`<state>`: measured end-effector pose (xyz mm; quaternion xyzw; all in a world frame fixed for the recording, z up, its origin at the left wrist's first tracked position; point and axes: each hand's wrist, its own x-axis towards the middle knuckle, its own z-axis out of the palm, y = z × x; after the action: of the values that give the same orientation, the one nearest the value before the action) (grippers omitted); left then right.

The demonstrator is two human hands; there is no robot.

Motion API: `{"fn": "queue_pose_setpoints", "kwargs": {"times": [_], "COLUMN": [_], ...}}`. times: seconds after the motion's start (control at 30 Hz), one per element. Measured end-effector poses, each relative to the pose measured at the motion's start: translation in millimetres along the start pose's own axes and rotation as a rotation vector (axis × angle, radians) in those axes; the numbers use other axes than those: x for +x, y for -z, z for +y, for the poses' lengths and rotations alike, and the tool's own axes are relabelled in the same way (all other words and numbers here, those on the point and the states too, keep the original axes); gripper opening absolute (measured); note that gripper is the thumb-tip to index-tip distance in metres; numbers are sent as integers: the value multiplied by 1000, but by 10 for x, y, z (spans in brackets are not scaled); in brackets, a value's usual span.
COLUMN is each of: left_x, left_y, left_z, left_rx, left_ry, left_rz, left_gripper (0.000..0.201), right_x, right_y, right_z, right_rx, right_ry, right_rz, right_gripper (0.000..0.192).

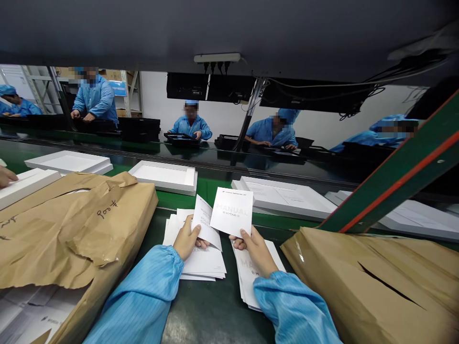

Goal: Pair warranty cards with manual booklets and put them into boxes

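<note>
Between its thumb and fingers my left hand grips a white printed leaflet, tilted and slightly bent. My right hand pinches a white manual by its lower edge, its cover facing me. The two papers meet or overlap at their neighbouring edges. Beneath my left hand lies a loose pile of white leaflets. A second pile, of manuals, sits under my right hand and is partly hidden by the hand and sleeve.
Torn brown paper packages stand at left and right. Beyond them, white box trays line the green conveyor. A slanted green beam crosses at right. Co-workers in blue work opposite; another person's hand shows at far left.
</note>
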<state>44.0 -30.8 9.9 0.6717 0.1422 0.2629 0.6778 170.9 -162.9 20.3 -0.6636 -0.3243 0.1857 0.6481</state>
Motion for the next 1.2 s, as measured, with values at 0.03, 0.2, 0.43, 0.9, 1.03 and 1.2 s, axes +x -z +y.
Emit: {"fn": "queue_pose_setpoints", "kwargs": {"times": [0.03, 0.2, 0.43, 0.9, 1.03, 1.2], "left_x": [-1, -4, -2, 5, 1, -9], "left_y": [0, 2, 2, 4, 0, 0], "left_z": [-1, -2, -2, -37, -19, 4], "left_rx": [1, 12, 10, -19, -24, -8], "left_ry": [-2, -2, 5, -14, -10, 0], "left_rz": [0, 3, 10, 14, 13, 16], "left_gripper": [29, 28, 30, 30, 29, 28], "right_x": [-2, -3, 16, 0, 5, 2], "right_y": [-4, -9, 10, 5, 0, 2], "right_z": [-8, -12, 39, 30, 21, 27], "right_rx": [0, 3, -2, -12, -21, -21], "right_ry": [1, -4, 2, 10, 15, 9], "right_rz": [5, 13, 3, -8, -2, -10], "right_gripper": [32, 35, 33, 33, 33, 31]}}
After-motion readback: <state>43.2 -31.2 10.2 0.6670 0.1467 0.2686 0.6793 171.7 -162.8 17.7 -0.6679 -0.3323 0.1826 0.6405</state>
